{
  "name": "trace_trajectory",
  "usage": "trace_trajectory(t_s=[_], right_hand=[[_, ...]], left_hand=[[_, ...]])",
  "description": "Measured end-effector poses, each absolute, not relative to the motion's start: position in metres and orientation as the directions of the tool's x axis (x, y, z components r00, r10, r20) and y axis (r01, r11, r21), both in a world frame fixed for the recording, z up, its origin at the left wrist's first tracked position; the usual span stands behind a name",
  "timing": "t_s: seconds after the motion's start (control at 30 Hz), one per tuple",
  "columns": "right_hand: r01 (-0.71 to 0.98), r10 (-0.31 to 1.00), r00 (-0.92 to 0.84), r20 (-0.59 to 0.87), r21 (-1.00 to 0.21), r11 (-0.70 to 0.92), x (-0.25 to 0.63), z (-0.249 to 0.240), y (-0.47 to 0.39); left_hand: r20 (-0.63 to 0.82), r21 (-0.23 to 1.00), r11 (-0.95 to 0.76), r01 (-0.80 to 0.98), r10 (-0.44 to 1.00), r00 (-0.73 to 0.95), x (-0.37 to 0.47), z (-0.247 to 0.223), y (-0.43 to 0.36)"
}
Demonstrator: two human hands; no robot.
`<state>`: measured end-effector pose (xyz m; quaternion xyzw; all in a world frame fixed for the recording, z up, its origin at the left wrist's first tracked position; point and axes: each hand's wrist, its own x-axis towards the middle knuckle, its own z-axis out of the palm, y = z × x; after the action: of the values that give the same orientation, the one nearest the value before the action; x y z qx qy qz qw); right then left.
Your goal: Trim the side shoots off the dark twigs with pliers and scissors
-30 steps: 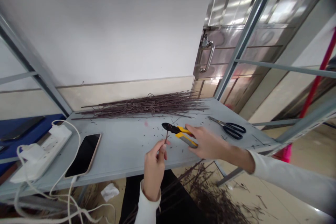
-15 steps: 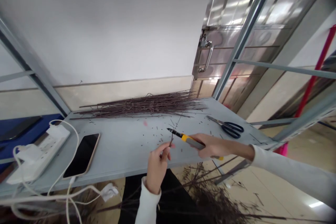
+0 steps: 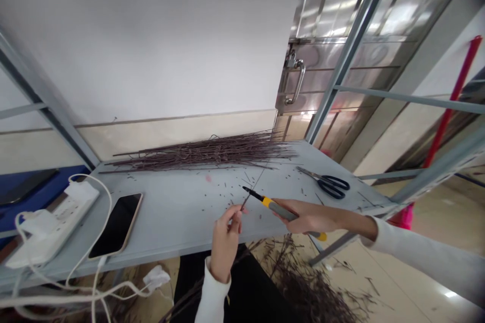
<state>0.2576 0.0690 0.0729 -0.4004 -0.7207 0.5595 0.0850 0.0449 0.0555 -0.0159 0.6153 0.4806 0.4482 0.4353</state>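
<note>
The bundle of dark twigs [image 3: 212, 153] lies lengthwise along the back of the grey surface [image 3: 170, 202], its stems running roughly parallel, probably so that single pieces draw out easily and the front is left for handling. On the near side of the bundle, below its right half, both hands are at work. The left hand [image 3: 224, 232] pinches one thin twig [image 3: 245, 202] by its lower end between thumb and fingertips, the rest slanting up and right toward the bundle; a grip so low seems meant to leave the length free and the fingers away from the metal. The right hand [image 3: 308, 214] is wrapped round the yellow-and-grey handles of the pliers [image 3: 280, 209], whose dark tips cross the twig just above the pinching fingers. The tool is seen edge-on, so whether its jaws are closed around the stem cannot be told. Short scraps [image 3: 247, 176] are scattered on the near side of the bundle. The scissors [image 3: 329, 184] lie beyond its right end and nearer the person, untouched, likely parked within reach of the right hand. Nearer the person than the bundle's left end are a phone [image 3: 116, 224] and a white power strip [image 3: 68, 212], presumably kept there so that the cables avoid the cutting spot. A tangle of brush [image 3: 314, 287] sits lower than the bundle, by the floor.
</note>
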Motion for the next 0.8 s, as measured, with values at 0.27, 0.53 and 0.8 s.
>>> trace_trajectory(t_s=[0.27, 0.53, 0.8], right_hand=[[0.844, 0.908, -0.414, -0.06, -0.399, 0.358, 0.248, 0.051, 0.07], [0.923, 0.924, -0.381, 0.041, 0.077, 0.377, 0.254, 0.039, 0.077], [0.91, 0.935, -0.35, -0.061, -0.259, 0.324, 0.255, 0.041, 0.077]], left_hand=[[0.093, 0.952, -0.105, 0.287, 0.994, 0.053, 0.046, -0.01, 0.052], [0.058, 0.934, -0.07, 0.35, 0.997, 0.045, 0.044, -0.017, 0.056], [0.093, 0.939, -0.1, 0.33, 0.995, 0.037, 0.045, -0.018, 0.059]])
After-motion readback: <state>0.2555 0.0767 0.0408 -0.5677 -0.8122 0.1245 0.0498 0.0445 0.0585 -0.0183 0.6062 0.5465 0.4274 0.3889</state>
